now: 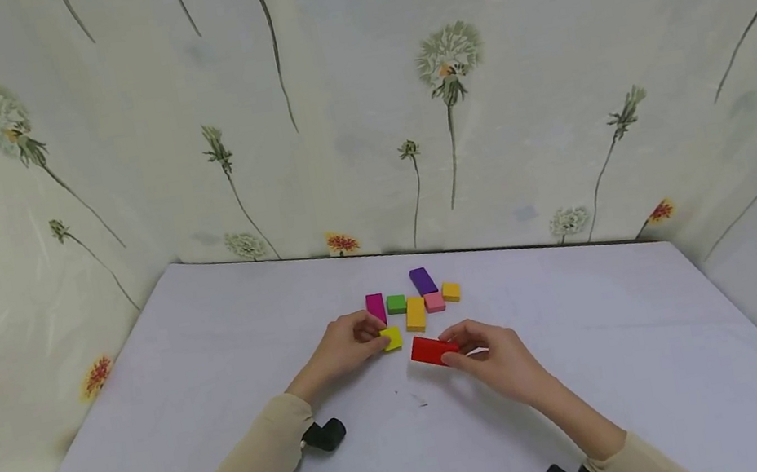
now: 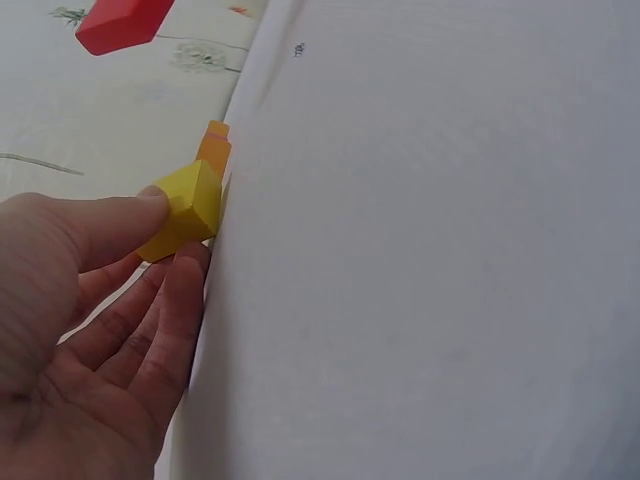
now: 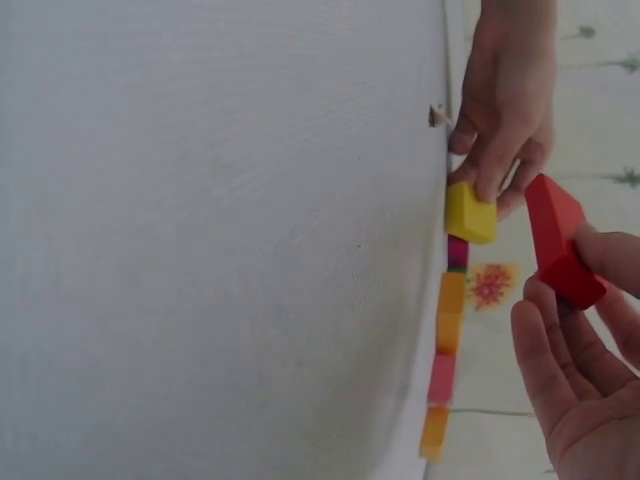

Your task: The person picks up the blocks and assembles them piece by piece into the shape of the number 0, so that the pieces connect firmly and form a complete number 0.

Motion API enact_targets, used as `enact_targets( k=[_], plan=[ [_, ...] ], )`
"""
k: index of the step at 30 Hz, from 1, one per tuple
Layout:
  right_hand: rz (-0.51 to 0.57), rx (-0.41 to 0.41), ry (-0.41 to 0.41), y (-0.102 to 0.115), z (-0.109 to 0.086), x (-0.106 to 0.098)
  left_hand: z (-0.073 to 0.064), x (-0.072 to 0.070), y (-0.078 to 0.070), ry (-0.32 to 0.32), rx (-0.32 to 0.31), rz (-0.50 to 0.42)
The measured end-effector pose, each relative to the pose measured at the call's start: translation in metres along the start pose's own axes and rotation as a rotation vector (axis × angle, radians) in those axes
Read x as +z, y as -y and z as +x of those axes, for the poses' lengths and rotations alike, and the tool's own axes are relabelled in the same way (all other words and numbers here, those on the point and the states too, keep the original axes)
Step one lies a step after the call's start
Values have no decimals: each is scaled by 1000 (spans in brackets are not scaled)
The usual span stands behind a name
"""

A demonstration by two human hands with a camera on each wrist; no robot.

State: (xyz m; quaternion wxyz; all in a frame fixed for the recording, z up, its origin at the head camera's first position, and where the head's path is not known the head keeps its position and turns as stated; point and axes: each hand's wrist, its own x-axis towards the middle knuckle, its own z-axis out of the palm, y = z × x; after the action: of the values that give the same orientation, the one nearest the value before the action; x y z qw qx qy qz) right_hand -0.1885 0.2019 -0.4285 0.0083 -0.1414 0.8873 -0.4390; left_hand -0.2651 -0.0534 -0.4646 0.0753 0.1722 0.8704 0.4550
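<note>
In the head view my left hand pinches a yellow block low at the table, at the near left of a group of blocks. Thumb and fingertips grip its sides in the left wrist view. My right hand holds a red rectangular block between thumb and fingers by its right end, raised over the table and apart from the others. Just beyond the hands lie a magenta block, a green block, an orange block and a pink block.
A purple block and a small orange-yellow block lie at the back of the group. The white table meets a flower-printed backdrop behind and at the sides. Small dark marks show on the tabletop near the hands.
</note>
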Motion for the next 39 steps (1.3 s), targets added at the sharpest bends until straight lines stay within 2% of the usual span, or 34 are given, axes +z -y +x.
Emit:
enact_targets(
  k=[9, 21, 29, 39],
  plan=[
    [30, 24, 24, 8, -11, -1, -1, 2, 2, 7, 0, -18],
    [51, -25, 71, 14, -24, 2, -1, 2, 3, 3, -4, -6],
    [64, -22, 125, 19, -29, 7, 1, 1, 4, 3, 9, -6],
    [78, -18, 170, 22, -37, 12, 0, 0, 2, 2, -8, -9]
  ],
)
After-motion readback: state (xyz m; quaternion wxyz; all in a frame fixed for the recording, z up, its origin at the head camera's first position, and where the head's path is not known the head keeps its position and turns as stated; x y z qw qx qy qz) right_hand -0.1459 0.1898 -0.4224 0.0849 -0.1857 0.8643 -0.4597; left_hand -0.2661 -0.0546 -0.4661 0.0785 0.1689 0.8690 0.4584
